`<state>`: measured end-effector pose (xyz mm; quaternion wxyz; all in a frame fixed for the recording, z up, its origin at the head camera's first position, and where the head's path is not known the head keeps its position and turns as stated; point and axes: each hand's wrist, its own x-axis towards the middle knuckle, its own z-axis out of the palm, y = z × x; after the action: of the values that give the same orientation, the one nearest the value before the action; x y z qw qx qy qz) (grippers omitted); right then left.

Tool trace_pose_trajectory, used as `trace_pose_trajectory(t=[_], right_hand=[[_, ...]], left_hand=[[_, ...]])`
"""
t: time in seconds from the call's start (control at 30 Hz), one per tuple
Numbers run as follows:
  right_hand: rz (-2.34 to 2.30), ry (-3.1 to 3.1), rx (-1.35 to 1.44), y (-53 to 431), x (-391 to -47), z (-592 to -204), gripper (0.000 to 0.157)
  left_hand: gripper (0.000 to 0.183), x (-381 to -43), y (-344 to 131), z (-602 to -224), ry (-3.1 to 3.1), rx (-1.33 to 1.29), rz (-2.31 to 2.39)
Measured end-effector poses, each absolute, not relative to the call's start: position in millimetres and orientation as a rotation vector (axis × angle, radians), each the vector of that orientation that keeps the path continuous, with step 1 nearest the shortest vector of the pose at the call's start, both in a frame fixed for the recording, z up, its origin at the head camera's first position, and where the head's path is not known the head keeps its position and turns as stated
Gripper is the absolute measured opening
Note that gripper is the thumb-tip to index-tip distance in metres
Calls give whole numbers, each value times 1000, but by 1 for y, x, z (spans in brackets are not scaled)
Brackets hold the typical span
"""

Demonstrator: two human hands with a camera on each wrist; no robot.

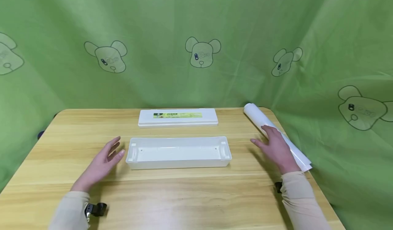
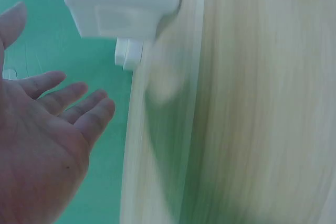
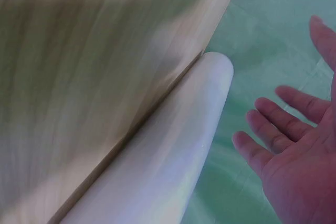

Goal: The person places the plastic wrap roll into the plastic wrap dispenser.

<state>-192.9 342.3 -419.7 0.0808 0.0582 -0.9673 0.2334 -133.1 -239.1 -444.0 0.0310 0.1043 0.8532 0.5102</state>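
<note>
A long white open-topped box [image 1: 178, 164] lies across the middle of the table, its inside bare to view. Behind it is a flat white lid [image 1: 181, 123] with a green and yellow printed label. To the left of the box hovers my left hand [image 1: 99, 165], fingers relaxed and holding nothing; the left wrist view shows its palm beside the box's end. My right hand [image 1: 277, 150] is spread above the table, overlapping a white glossy roll [image 1: 261, 117] in the head view. In the right wrist view that roll [image 3: 163, 145] lies beside the hand, whose fingers are loose.
The wooden table [image 1: 184, 202] has rounded far corners. A green curtain [image 1: 153, 83] with printed bear heads hangs behind it and along both sides. The roll slants along the table's right edge. A dark wrist strap [image 1: 95, 209] shows at the left sleeve.
</note>
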Motion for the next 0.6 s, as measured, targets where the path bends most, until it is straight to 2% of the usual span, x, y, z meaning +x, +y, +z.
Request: trace_pose_trajectory(t=[0.6], right_hand=[[614, -2905, 31, 365, -197, -425, 87]], left_hand=[[104, -145, -218, -456, 2428, 371, 1699]])
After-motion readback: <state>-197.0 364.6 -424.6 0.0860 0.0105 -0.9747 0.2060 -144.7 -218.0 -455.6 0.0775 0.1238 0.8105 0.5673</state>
